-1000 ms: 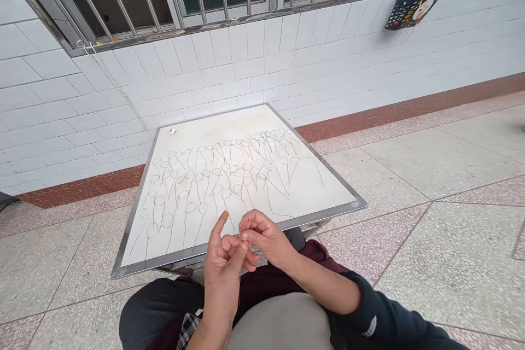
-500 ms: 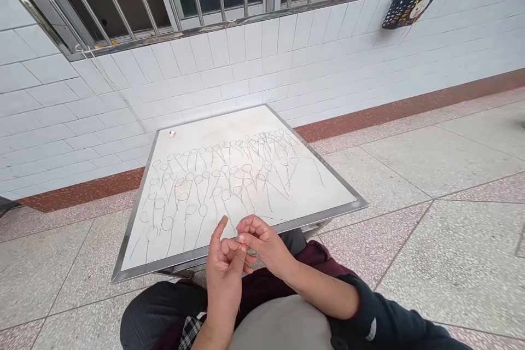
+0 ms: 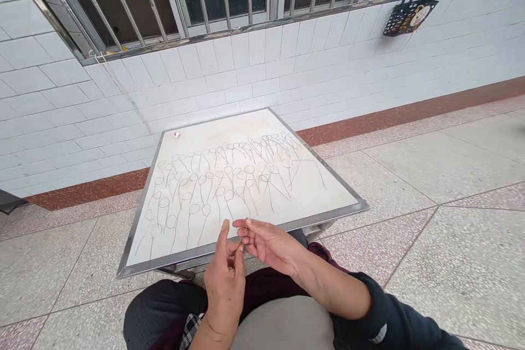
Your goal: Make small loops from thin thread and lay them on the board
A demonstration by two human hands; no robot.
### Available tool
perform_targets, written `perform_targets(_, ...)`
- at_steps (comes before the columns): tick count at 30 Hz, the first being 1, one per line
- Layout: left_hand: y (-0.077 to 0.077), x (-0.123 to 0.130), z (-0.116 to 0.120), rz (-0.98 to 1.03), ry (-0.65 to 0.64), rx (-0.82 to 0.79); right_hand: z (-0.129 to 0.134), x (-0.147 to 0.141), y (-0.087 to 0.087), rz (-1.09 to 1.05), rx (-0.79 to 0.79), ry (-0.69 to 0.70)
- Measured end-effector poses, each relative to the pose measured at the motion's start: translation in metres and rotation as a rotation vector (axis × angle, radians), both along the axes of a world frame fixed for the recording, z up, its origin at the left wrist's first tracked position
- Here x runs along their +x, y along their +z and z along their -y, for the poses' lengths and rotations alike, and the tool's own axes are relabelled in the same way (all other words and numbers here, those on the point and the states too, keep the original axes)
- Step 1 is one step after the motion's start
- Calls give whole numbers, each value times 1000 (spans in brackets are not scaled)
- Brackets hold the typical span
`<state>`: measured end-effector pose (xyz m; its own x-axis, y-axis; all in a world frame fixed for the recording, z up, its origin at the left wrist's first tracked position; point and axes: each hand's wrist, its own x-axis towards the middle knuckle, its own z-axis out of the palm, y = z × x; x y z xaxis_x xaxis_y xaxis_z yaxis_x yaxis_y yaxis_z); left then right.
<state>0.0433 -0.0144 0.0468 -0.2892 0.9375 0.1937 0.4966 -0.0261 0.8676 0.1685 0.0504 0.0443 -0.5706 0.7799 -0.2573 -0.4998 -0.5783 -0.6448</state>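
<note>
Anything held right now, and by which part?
Left hand pinches a thin, wire-like piece between thumb and fingertip; too fine to tell which part. Right hand: cannot tell.

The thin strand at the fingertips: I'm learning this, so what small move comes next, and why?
Perhaps hold the strand pinched in the left hand and bend its end round with the right hand, whose fingers are close by. Many wires on the table end in loops; this one's is too fine to see.

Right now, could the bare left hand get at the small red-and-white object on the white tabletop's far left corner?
Probably yes, leaning forward: only thin dark looped strands lie between the left hand and that small object.
</note>
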Motion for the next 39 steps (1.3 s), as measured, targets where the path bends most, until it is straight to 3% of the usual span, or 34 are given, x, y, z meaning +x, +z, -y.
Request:
perform_targets(4,-1,-8,3,-84,-2,22,-3,8,0,255,185,40)
perform_targets(8,-2,-12,3,136,-101,-93,-4,8,1,439,445,-68)
perform_targets(13,-7,-14,-1,306,-196,-229,-8,3,0,497,512,-158)
perform_targets(18,-8,-12,-5,164,-343,-245,-8,-1,-3,581,619,-111)
perform_targets(29,-3,-8,-3,-32,-427,-229,-3,1,3,745,790,-174)
perform_targets(35,-12,-1,-1,329,-401,-373,-1,3,2,747,758,-176)
perform_targets(39,-10,-2,1,588,-406,-429,-2,3,5,792,822,-184)
